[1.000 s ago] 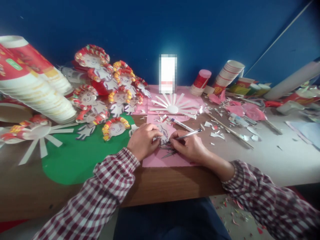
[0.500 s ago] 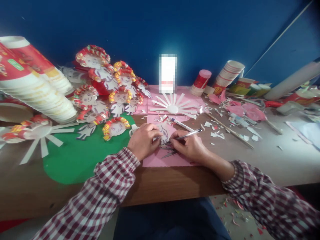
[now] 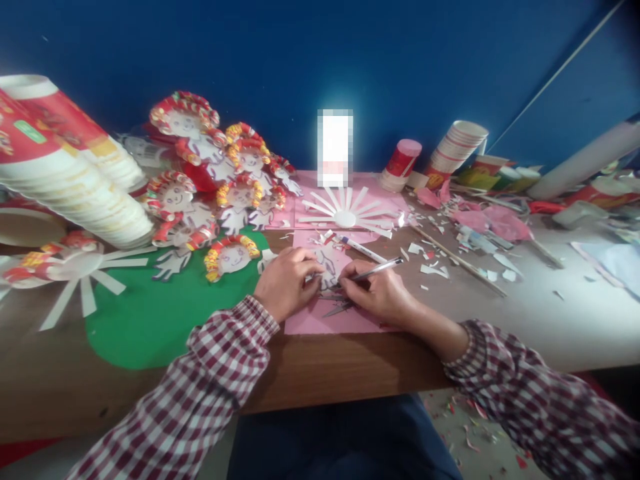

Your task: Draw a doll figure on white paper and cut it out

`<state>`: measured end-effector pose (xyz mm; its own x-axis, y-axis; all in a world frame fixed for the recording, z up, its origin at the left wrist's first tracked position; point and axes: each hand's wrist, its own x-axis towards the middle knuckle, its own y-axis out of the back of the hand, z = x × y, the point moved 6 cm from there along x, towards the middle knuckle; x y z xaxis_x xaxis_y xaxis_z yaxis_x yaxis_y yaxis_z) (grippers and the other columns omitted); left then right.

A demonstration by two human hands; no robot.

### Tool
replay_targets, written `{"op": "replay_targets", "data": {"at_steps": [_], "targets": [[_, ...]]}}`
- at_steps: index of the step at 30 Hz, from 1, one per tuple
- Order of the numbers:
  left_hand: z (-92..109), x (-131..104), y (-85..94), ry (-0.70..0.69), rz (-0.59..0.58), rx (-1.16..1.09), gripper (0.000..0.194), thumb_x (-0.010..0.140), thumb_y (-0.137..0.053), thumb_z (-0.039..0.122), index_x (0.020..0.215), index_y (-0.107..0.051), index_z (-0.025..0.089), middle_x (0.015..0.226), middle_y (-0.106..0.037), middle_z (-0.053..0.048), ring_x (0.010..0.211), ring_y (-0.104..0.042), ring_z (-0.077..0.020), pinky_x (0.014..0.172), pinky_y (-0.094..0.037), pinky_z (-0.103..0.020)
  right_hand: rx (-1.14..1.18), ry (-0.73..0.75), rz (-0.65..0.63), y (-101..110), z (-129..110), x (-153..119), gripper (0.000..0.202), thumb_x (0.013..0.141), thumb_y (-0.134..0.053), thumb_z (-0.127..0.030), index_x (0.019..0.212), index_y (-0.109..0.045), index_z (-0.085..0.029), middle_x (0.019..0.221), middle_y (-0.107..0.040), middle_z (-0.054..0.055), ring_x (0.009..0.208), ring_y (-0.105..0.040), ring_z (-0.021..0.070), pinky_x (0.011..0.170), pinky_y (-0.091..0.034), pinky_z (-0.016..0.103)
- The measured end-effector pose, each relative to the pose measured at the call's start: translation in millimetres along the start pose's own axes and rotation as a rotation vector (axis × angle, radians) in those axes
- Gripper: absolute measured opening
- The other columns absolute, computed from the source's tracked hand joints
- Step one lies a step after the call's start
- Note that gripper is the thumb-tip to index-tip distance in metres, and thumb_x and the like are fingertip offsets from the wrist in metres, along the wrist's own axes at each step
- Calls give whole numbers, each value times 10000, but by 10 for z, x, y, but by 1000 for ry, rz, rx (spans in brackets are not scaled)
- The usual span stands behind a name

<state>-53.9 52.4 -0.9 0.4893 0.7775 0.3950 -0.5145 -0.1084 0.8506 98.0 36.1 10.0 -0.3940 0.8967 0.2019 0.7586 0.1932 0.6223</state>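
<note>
A small white paper cutout (image 3: 329,268) with dark drawn lines lies on pink paper (image 3: 320,324) between my two hands. My left hand (image 3: 291,281) has its fingers bent at the cutout's left edge, thumb and fingertips together on it. My right hand (image 3: 381,290) grips a clear pen (image 3: 385,267), its tip end low at the cutout's right side and hidden by the fingers. Dark scissors (image 3: 337,309) lie partly under my right hand. Beyond the cutout rests a white marker (image 3: 364,249).
Left are stacked paper cups (image 3: 85,180), curly-haired paper figures (image 3: 233,257) and a green sheet (image 3: 135,327). A white strip-rayed piece (image 3: 345,219) lies behind my hands. Right are paper scraps (image 3: 435,270), a thin stick (image 3: 460,261) and more cups (image 3: 457,147).
</note>
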Motion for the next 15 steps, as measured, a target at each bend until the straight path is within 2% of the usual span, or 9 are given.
{"op": "replay_targets", "data": {"at_steps": [6, 11, 15], "targets": [[5, -3, 5, -29, 2, 5, 153, 811, -585, 202, 933, -677, 195, 997, -656, -62, 943, -583, -222, 848, -483, -388, 378, -262, 96, 71, 205, -10, 202, 865, -521, -377, 845, -556, -178, 635, -611, -6, 532, -578, 113, 454, -455, 198], [-81, -20, 69, 29, 74, -94, 225, 843, -507, 130, 1013, -643, 185, 1029, -640, -58, 958, -593, -184, 865, -488, -339, 501, -294, 92, 68, 226, -6, 235, 852, -552, -406, 853, -538, -171, 626, -615, -7, 497, -583, 102, 420, -459, 185], [-155, -34, 124, 97, 131, -63, 274, 848, -454, 109, 1029, -644, 186, 1036, -631, -54, 986, -583, -179, 900, -470, -327, 525, -297, 96, 66, 226, -10, 228, 855, -554, -399, 845, -536, -172, 621, -614, -11, 510, -590, 94, 448, -474, 182]]}}
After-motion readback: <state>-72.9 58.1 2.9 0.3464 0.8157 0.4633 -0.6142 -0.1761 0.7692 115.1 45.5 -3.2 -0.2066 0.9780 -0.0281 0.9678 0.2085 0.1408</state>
